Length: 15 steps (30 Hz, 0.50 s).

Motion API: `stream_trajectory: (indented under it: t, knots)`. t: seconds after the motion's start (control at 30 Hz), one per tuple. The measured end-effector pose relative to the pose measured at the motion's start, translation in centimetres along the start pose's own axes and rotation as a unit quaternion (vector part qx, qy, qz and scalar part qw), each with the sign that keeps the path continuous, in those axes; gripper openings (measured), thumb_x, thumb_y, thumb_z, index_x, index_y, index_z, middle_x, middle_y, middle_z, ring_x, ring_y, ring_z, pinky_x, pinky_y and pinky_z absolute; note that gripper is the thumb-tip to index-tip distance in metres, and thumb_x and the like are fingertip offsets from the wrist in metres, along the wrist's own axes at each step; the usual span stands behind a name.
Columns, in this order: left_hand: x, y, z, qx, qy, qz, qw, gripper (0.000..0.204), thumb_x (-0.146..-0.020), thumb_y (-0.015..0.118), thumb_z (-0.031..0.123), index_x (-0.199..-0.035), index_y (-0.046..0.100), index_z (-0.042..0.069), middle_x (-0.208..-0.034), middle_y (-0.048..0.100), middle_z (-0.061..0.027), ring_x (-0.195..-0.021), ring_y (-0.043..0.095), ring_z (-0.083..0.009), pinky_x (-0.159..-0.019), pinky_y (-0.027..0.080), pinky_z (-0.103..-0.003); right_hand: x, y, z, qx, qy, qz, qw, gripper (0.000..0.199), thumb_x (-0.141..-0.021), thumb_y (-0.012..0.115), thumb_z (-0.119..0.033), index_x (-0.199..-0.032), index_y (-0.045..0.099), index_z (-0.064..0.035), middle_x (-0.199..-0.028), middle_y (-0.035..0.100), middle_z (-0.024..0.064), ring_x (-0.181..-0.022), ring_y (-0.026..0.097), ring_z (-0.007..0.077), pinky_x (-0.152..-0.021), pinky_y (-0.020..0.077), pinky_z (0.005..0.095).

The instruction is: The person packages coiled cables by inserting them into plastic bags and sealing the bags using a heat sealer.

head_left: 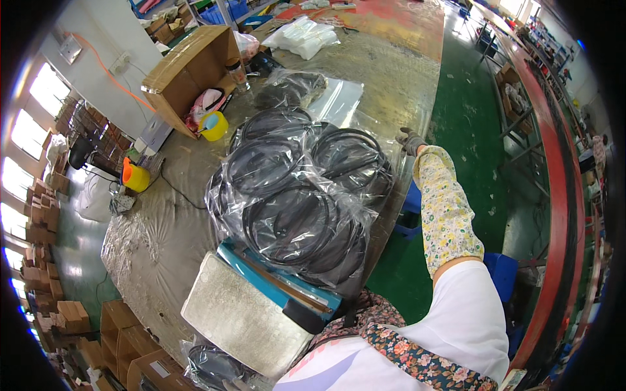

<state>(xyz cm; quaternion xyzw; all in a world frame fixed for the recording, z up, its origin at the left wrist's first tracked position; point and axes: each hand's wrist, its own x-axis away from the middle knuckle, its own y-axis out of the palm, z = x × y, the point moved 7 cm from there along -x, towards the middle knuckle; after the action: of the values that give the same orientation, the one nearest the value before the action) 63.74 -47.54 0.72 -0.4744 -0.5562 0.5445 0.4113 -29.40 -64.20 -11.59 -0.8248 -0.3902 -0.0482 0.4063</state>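
My right hand [411,141], in a dark grey glove, is stretched out at the right edge of the table. Its fingers look slightly apart, with nothing visible between them. Just left of it lie clear plastic bags [293,189] holding black coiled rings, spread in an overlapping heap. The clear film reaches close to my fingertips; whether they touch it cannot be made out. My left hand is out of view. In front of me stands a blue heat sealer [261,277] with a worn pale plate [244,316], close against the nearest bags.
Flat clear bags [336,102] lie beyond the heap, with a white plastic bundle [302,38] farther back. An open cardboard box [189,75], a yellow cup [213,126] and a cable stand left. Another yellow container [134,174] is at the left edge. Blue stools [499,277] stand right.
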Motion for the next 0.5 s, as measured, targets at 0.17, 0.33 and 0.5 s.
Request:
stream_trajectory:
  t: [0.17,0.33,0.5]
  knots:
    - [0.5,1.0,-0.4,0.059,-0.017,-0.042,0.997,0.045,-0.096,0.051,0.031,-0.129,0.051,0.001,-0.126,0.053,-0.0206,-0.117,0.051,-0.0348,-0.103,0.037,-0.043,-2.6,-1.9,3.9,0.03,-0.126,0.098,0.987,0.046,-0.092,0.063,-0.023,-0.135,0.05,-0.0129,-0.097,0.068,0.0137,-0.068,0.061,0.0193,-0.059,0.0495,0.034]
    - [-0.6,1.5,3.2,0.094,-0.042,-0.086,0.991,0.046,-0.096,0.05,0.032,-0.131,0.051,0.001,-0.129,0.052,-0.0207,-0.12,0.05,-0.0351,-0.105,0.035,-0.043,-2.7,-1.6,3.2,0.025,-0.17,0.052,0.984,0.042,-0.093,0.06,-0.04,-0.126,0.06,-0.014,-0.114,0.064,0.0107,-0.082,0.059,0.0191,-0.067,0.0506,0.036]
    - [2.0,-0.5,4.5,0.087,-0.107,-0.138,0.981,0.048,-0.097,0.048,0.034,-0.133,0.05,0.002,-0.132,0.051,-0.0207,-0.123,0.048,-0.0353,-0.107,0.033,-0.042,1.2,2.7,-0.1,-0.088,0.051,-0.167,0.981,0.044,-0.086,0.066,-0.052,-0.11,0.064,-0.0149,-0.093,0.064,-0.0007,-0.073,0.056,0.0081,-0.064,0.0472,0.0291]
